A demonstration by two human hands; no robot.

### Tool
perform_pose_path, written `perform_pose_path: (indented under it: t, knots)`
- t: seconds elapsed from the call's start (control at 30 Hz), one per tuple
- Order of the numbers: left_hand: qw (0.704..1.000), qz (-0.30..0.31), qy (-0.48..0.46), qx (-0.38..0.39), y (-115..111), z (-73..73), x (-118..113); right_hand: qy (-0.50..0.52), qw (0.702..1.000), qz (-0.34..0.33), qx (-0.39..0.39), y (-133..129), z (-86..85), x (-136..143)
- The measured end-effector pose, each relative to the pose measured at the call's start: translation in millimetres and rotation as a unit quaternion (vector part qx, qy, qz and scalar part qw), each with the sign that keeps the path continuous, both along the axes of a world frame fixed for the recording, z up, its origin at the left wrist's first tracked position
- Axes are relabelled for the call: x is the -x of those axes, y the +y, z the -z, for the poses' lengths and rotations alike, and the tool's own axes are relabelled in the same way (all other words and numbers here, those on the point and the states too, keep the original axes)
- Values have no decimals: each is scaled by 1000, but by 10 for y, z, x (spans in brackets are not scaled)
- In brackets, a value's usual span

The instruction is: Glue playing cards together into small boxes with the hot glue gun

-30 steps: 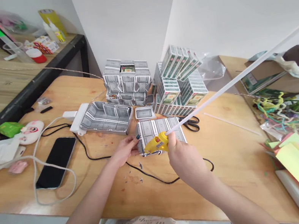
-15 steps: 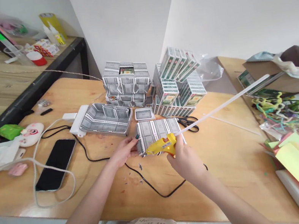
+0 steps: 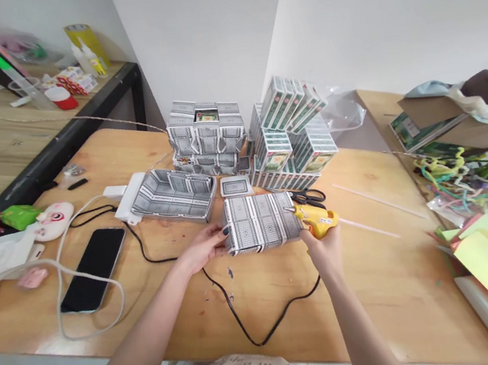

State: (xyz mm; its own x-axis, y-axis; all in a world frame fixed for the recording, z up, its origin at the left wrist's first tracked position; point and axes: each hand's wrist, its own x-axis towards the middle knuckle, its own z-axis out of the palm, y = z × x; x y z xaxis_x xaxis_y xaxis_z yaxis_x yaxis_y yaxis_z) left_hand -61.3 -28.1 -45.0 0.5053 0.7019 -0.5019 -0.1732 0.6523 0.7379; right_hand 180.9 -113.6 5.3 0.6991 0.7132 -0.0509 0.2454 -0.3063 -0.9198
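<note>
Left hand: touching our box's left end, grip unclear, seemingly to steady it.
Right hand: wrapped round our glue gun.
Box: on our table, between both hands.

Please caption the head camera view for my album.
The right hand holds a yellow glue gun at one end of a card-covered block the left hand touches, boxes stacked behind.

The desk is pale brown wood, specked with scraps toward its near edge. A card-covered box lies around its middle, black scissors just beside it. Card packs stand stacked toward the far edge; a phone lies toward the near left corner.
</note>
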Motion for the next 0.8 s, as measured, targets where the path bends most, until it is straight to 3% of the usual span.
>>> perform_pose_path:
  t: [0.27, 0.8]
  knots:
    - [1000, -3, 5, -8, -21, -14, -31, 42, 999, 13, 7, 34, 65, 71]
    - [1000, -1, 22, 16, 0, -72, -71, -5, 997, 63, 39, 92, 28, 167]
